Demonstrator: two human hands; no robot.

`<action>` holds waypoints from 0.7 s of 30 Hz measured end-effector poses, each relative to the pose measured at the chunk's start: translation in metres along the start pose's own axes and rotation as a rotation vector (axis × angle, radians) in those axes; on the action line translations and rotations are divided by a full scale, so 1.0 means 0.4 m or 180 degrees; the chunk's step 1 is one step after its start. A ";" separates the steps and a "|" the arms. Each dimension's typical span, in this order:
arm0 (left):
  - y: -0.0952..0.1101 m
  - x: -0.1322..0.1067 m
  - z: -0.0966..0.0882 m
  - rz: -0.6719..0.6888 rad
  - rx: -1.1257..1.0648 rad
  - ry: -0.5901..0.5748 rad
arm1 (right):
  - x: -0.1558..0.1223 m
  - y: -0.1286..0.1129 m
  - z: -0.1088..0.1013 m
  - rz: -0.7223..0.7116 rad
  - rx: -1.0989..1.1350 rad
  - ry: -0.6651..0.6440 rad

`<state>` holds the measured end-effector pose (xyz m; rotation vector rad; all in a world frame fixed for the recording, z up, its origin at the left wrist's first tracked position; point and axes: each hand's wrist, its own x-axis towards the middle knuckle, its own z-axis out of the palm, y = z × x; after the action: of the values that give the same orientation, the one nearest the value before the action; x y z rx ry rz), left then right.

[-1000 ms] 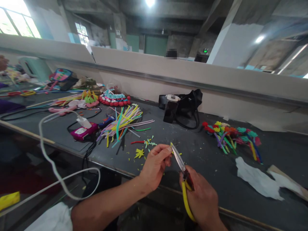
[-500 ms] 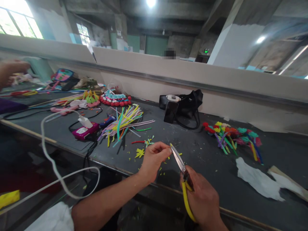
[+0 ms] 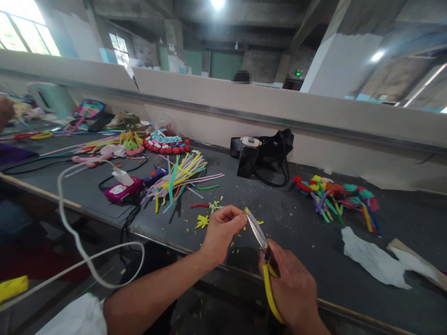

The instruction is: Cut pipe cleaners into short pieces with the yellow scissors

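My right hand [image 3: 291,288] is closed round the yellow handles of a pair of scissors [image 3: 261,246], whose metal blades point up and to the left. My left hand [image 3: 220,231] pinches a small yellow piece [image 3: 246,211] right at the blade tips. Both hands hover above the near edge of a dark table [image 3: 296,223]. Yellow and green cut scraps [image 3: 203,221] lie scattered on the table just left of my left hand.
A pile of coloured pipe cleaners [image 3: 178,179] lies to the left, next to a pink device [image 3: 122,190] with a white cable [image 3: 80,242]. Craft flowers [image 3: 335,195] lie at the right, a black bag [image 3: 268,153] behind, white paper [image 3: 373,260] at the right front. Another person's hand [image 3: 5,111] is at the far left.
My hands have stayed almost in place; the scissors' tips have shifted slightly left. The other person's hand at the far left has pulled back.
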<state>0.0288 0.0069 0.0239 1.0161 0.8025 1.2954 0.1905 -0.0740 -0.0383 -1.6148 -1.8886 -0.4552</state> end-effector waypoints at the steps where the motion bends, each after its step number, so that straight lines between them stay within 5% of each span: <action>1: 0.000 0.000 0.000 -0.0002 -0.0006 0.0011 | 0.001 -0.001 -0.001 0.0028 0.0005 -0.0011; 14: 0.006 -0.001 0.001 0.0035 0.0184 0.0029 | -0.007 0.011 0.003 -0.0049 0.0055 -0.0154; 21: 0.007 0.003 -0.003 0.0101 0.0459 -0.0026 | 0.025 -0.002 -0.031 0.0586 0.0572 -0.0416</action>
<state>0.0267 0.0082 0.0259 1.1521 0.8865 1.2736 0.1916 -0.0742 -0.0222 -1.7113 -1.7953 -0.1013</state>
